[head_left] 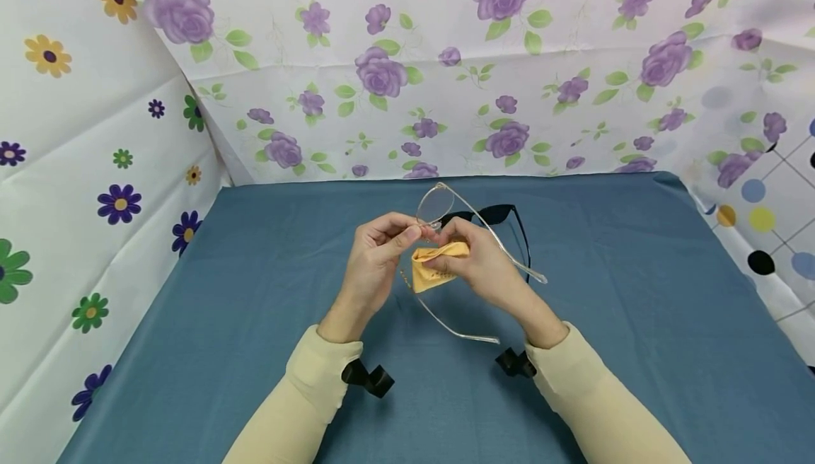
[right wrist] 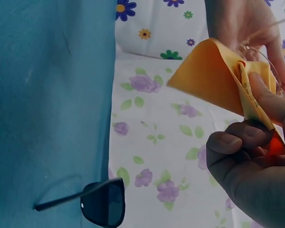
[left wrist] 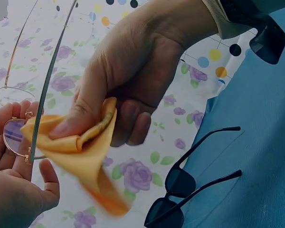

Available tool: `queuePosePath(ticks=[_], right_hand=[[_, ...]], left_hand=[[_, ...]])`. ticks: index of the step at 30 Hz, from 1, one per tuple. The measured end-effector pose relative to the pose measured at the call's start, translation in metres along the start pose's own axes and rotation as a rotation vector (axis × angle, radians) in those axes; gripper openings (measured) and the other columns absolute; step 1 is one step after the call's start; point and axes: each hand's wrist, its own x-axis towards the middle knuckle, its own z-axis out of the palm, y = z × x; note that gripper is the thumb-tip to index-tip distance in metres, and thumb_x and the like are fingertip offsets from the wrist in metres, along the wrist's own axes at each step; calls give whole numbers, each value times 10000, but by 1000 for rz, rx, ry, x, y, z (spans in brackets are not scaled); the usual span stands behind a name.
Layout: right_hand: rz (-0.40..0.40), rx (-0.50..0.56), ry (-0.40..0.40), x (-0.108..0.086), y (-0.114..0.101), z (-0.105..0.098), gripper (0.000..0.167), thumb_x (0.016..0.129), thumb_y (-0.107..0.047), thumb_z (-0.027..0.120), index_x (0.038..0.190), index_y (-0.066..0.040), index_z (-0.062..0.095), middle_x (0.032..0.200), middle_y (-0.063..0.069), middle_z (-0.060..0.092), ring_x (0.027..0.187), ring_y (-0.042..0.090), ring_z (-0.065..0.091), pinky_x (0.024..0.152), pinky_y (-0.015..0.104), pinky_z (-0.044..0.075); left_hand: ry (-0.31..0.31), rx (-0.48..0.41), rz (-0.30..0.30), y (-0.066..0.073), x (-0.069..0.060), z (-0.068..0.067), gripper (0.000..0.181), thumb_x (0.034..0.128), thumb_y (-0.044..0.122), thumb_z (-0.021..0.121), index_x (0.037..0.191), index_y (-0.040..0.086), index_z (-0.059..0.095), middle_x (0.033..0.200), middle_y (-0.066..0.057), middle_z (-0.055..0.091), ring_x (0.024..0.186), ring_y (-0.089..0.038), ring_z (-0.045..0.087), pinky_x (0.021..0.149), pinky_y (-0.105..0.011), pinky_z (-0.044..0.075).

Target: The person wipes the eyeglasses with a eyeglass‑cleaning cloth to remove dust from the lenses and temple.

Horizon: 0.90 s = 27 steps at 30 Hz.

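Observation:
My left hand [head_left: 374,253] pinches thin, gold-rimmed eyeglasses [head_left: 436,205] by the frame, above the table; their temples spread toward the right and the front. In my right hand [head_left: 489,266] is a yellow cloth [head_left: 429,280], gripped between thumb and curled fingers. The left wrist view has the cloth [left wrist: 88,164] folded under the thumb and reaching to one lens [left wrist: 14,135], with its lower corner blurred and hanging. From the right wrist view, the cloth [right wrist: 204,78] hides most of the eyeglasses.
Black sunglasses [head_left: 499,214] lie on the blue tablecloth [head_left: 611,294] just behind my hands, with their temples unfolded. Flower-printed sheets [head_left: 305,68] stand behind the table and along its left side; a dotted sheet [head_left: 773,241] hangs at the right.

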Motion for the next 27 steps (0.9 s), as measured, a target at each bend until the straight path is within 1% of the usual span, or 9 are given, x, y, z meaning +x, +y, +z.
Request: queuePosePath(ticks=[4,6,9,13,15,21,25,27], right_hand=[[-6,47,43,-1,-2,-5,224,942,-95,788,1024,-41,586,1092,138,576,773,268,602,637,276,523],[-15,45,62,-1,-2,-4,229,942,-103,791,1024,-43,586,1100,134,572,770,267,594,632,272,517],[-35,46,82,0,-2,0,229,940,-115,796,1025,-44,595,1084,130,621,762,262,598,625,273,516],[-69,46,116,-1,-1,6,221,940,-130,796,1033,-47,614,1062,119,686,788,247,618,638,267,523],[-76,52,123,-2,0,9,215,949,-140,788,1044,-49,619,1065,117,698,798,239,625,641,267,526],[-50,70,103,-3,1,14,239,975,-184,769,1089,-41,614,1051,134,686,774,235,614,635,281,525],[-11,77,58,-2,-1,17,280,961,-194,786,1135,-54,617,999,124,707,757,240,636,630,293,543],[7,80,31,-2,-2,18,294,944,-195,803,1130,-59,620,970,110,704,751,235,635,629,293,543]], left_hand=[[-15,-7,-17,-1,1,-1,283,1038,-18,560,975,146,782,941,-9,762,973,-187,703,1040,-377,510],[-5,-15,-27,0,1,-1,266,1041,-2,570,975,144,782,945,-10,764,984,-187,701,1043,-369,510],[17,-36,-40,0,1,0,274,1044,-6,562,973,139,783,949,-12,764,998,-190,696,1036,-350,516],[31,-63,-54,1,1,1,306,1050,-26,536,967,138,782,953,-13,760,1007,-193,686,987,-313,538],[36,-71,-59,2,1,2,319,1050,-32,528,966,141,782,956,-9,759,1003,-189,684,931,-289,557],[34,-115,-67,0,0,5,315,1049,-36,524,974,123,786,953,-24,765,973,-189,700,852,-266,580],[18,-155,-79,-1,-2,6,323,1052,-40,518,972,122,786,959,-30,754,942,-171,711,804,-256,600],[7,-169,-81,-2,-3,5,323,1050,-43,523,968,123,788,959,-31,748,920,-162,712,784,-254,607]])
